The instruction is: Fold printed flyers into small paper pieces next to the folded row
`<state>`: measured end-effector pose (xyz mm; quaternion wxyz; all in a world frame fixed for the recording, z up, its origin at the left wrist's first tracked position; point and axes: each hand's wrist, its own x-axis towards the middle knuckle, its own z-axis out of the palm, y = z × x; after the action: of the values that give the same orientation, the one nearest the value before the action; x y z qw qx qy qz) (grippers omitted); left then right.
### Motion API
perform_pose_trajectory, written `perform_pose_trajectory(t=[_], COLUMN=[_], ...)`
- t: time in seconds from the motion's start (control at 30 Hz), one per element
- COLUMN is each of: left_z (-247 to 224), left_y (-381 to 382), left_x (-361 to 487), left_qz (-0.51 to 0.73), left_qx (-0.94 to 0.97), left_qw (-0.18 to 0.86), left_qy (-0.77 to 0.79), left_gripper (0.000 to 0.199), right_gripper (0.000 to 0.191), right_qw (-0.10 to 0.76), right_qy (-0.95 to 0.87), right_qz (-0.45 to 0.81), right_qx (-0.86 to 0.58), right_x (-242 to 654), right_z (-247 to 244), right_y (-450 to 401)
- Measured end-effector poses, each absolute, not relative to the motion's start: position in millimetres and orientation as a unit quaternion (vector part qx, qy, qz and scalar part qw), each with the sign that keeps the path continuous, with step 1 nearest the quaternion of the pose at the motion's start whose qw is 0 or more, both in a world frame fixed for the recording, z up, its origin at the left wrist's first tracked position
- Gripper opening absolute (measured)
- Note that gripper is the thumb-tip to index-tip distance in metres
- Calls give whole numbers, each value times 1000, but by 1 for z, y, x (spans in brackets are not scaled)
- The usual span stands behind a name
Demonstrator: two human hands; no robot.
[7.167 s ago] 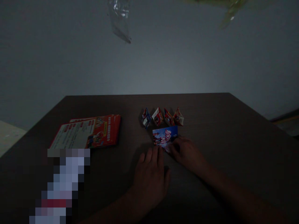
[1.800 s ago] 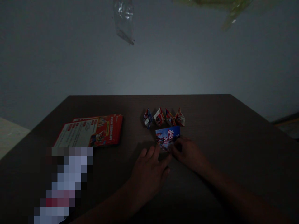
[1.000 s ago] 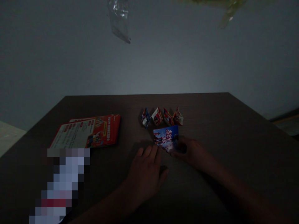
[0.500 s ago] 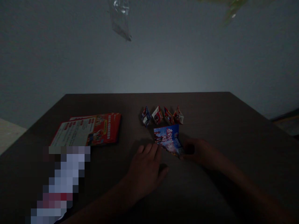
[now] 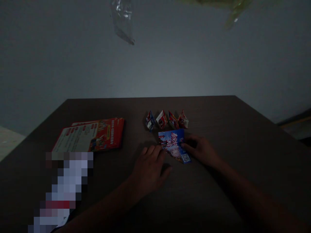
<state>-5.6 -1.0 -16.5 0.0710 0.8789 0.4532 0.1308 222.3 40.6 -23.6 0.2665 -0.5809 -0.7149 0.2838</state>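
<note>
A printed blue leaflet (image 5: 174, 139) with white lettering and a QR code at its lower right corner lies on the table in front of me. At its right edge is my right hand (image 5: 203, 149), closed, with the thumb over the paper and the other fingers partly hidden. My left hand (image 5: 152, 166) rests palm down, fingers stretched out, fingertips touching the leaflet's lower left edge. Just beyond the leaflet stand several small folded paper shapes, among them a blue and white one (image 5: 150, 121) and a red and white one (image 5: 162, 119).
A stack of red and white printed sheets (image 5: 105, 134) lies at the left of the dark table (image 5: 109, 108). Nearer me on that side is a pixelated, blurred patch. On the wall behind hangs a clear plastic bag (image 5: 123, 22).
My right hand has moved from the leaflet's lower right corner up to its right edge. That corner, raised before, now lies flatter and shows the QR code. My left hand stays nearly still.
</note>
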Motion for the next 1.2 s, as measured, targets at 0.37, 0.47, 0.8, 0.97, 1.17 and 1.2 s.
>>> perform_pose_trajectory(t=[0.37,0.47,0.8,0.97,1.17,1.2], left_z=[-28,-28,-21,-22,-17,-17], left_y=[27,28,16,11,9,9], left_x=[-18,-18,-20,-20,-19,-19], left_qz=[338,376,396,348,306,296], left_qx=[709,689,761,820,852,856], left_qw=[220,253,214,69,3,-2], left_qy=[578,566,466,448,424,423], left_gripper=[28,42,26,22,22,21], right_gripper=[19,18,14,20,21,21], right_qw=[303,320,377,305,266,262], right_qy=[-709,-729,-863,-896,-912,-914], right_qz=[315,297,85,56,39,36], right_qx=[-553,-528,-325,-319,-309,-308], right_x=[222,219,218,219,220,220], right_z=[-23,-20,-1,-7,-9,-10], right_y=[37,34,19,21,25,25])
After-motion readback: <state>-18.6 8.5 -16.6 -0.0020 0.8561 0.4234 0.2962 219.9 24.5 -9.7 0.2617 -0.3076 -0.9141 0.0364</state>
